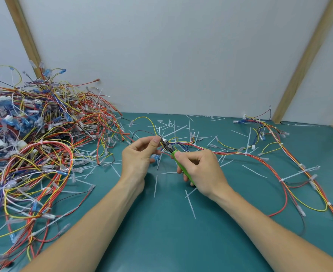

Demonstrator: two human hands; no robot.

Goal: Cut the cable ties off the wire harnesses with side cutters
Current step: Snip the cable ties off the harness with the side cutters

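We see two bare arms reaching out over a flat teal-green table mat [161,232], and we will tell where everything lies from this mat.

Over the middle of the mat, the right hand [199,169] is curled round the bright green handles of small side cutters [176,159]. The dark metal tip of the cutters points up and to the left, right at the fingertips of the left hand [140,154]. The left hand pinches a thin bundle of red, yellow and blue wires [230,153] between thumb and fingers, just where the cutter tip meets a small white cable tie [164,139]. We cannot tell if the tip is biting the tie yet.

The bundle runs off from the hands to the right side of the mat and bends down along its right edge.

Many cut white plastic tie strips [173,128] lie scattered on the middle and far part of the mat.

On the left side of the mat sits a big tangled heap of red, yellow, blue and white wires [28,138].

Behind the far edge of the mat stands a pale grey wall [171,55] with two slanted wooden strips [307,59].
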